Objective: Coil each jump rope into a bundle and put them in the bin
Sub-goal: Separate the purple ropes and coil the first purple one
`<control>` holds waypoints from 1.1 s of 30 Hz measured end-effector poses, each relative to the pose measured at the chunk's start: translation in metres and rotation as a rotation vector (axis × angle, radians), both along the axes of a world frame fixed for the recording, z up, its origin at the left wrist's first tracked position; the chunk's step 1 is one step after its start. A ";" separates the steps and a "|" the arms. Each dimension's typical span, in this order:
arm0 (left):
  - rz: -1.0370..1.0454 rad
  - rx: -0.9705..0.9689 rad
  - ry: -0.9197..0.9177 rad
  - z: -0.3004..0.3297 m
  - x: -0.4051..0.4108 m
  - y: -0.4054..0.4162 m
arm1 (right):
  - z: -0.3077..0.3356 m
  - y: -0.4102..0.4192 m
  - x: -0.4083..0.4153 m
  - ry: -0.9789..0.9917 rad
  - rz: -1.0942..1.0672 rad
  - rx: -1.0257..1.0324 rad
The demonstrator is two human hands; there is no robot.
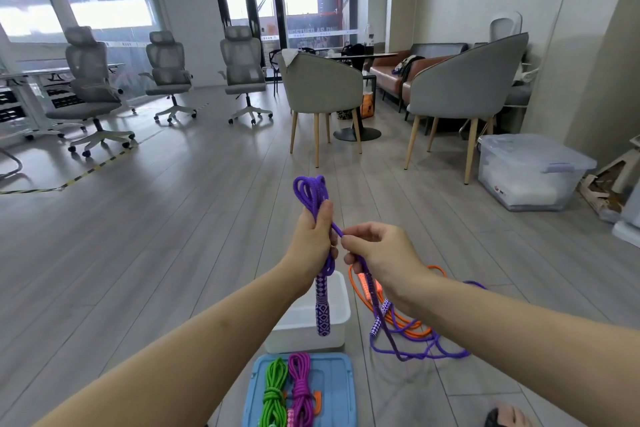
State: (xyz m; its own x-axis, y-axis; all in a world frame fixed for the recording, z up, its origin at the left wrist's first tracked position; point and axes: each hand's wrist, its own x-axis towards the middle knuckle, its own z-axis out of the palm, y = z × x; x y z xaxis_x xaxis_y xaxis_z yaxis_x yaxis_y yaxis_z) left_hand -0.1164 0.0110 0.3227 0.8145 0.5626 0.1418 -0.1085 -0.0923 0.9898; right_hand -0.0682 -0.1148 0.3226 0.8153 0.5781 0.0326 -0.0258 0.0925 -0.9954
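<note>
My left hand (313, 236) grips a purple jump rope (309, 191) folded into several loops that stick up above the fist; its patterned handle (322, 308) hangs down over the white bin (330, 334). My right hand (377, 253) pinches the same rope's free strand just right of the left hand. The rest of that rope trails to the floor (426, 352) with its second handle (376, 324). An orange jump rope (407, 324) lies loose under it. A green bundle (274, 392) and a magenta bundle (300, 388) lie on a blue lid (341, 388).
Two grey armchairs (322, 87) and a round table stand ahead. A clear lidded storage box (530, 172) sits at the right wall. Office chairs (90, 80) line the left side. A foot (507, 416) shows at the bottom right.
</note>
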 end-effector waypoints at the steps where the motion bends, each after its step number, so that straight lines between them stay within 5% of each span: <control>1: 0.054 -0.040 -0.024 0.002 0.002 0.003 | 0.000 0.000 -0.001 -0.011 0.045 -0.010; 7: 0.153 -0.526 -0.257 0.025 0.012 0.032 | -0.001 -0.011 -0.008 -0.271 0.373 -0.204; 10: 0.152 -0.618 -0.314 0.039 0.007 0.053 | 0.002 -0.023 -0.003 -0.441 0.512 -0.328; 14: 0.028 -0.502 -0.220 0.041 -0.006 0.064 | 0.001 -0.032 0.015 -0.701 0.479 -0.489; 22: -0.187 0.001 0.071 0.021 -0.020 0.026 | -0.004 -0.025 0.028 -1.134 0.130 -0.466; 33: -0.390 -0.033 0.152 0.013 -0.022 0.006 | -0.003 -0.020 0.025 -1.594 -0.117 -0.369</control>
